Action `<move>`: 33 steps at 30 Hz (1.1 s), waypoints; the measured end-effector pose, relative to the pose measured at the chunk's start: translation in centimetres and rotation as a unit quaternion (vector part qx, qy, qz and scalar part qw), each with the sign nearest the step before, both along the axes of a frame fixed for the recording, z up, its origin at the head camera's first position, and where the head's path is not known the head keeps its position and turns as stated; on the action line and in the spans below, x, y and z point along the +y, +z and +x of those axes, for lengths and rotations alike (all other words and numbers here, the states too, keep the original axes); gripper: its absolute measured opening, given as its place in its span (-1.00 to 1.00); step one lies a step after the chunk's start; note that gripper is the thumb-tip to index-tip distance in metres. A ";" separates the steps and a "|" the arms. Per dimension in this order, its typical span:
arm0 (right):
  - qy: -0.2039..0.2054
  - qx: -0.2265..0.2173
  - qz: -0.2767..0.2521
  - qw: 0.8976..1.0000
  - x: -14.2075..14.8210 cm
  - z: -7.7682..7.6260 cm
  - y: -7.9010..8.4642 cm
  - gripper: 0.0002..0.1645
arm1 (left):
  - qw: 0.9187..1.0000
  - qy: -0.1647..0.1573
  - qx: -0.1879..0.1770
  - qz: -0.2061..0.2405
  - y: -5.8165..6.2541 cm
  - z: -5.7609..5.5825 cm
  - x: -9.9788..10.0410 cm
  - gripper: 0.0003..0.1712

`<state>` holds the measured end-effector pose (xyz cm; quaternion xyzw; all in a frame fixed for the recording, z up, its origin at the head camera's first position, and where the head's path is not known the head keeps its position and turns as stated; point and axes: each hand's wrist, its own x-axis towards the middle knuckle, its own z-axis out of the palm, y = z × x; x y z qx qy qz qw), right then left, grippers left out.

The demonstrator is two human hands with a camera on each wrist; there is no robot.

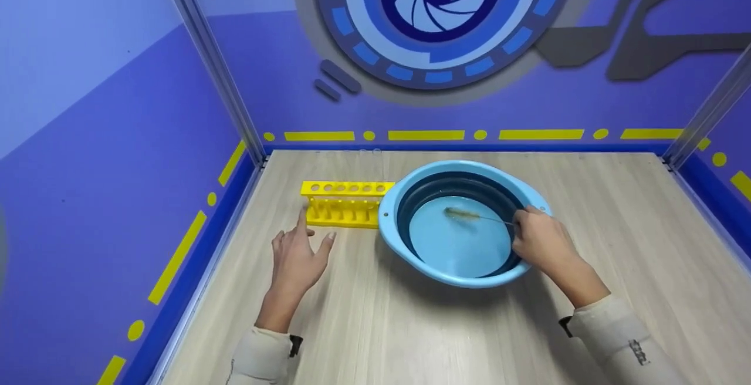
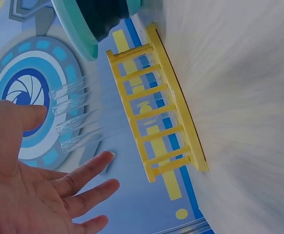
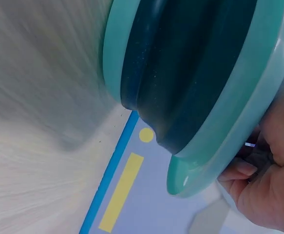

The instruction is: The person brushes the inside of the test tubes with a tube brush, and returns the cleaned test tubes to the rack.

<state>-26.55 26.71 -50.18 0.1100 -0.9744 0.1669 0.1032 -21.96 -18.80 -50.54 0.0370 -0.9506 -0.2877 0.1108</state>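
My right hand (image 1: 543, 239) pinches the thin wire handle of a test tube brush (image 1: 462, 214) at the right rim of a blue collapsible basin (image 1: 449, 280). The tan bristles lie low inside the basin, over its light blue bottom. In the right wrist view, curled fingers (image 3: 241, 169) show beside the rim, and the brush is hidden. My left hand (image 1: 296, 260) holds nothing, fingers spread, its index fingertip at the front left of a yellow test tube rack (image 1: 342, 220). Several clear glass test tubes (image 2: 78, 139) stand in the rack, their tops above its upper bar.
The basin stands right of the rack, overlapping its right end in the head view. Both are on a light wood-grain table (image 1: 375, 326). Blue and purple panels (image 1: 252, 91) with metal corner posts enclose the table at the back and sides.
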 end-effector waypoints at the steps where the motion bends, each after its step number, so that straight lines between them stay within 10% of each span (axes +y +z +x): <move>1: 0.000 0.001 0.003 1.000 0.0 0.1 0.0 -0.81 | 1.000 0.001 -0.001 -0.001 -0.1 -0.1 0.0 0.04; 16: 0.003 0.070 -0.003 0.998 0.9 0.9 0.2 -0.85 | 1.000 -0.006 0.005 -0.006 -0.4 -0.4 -0.2 0.00; 33: 0.027 -0.048 -0.005 0.998 2.0 1.9 1.9 -0.73 | 1.000 -0.008 0.000 0.008 -1.6 -0.1 -0.2 -0.10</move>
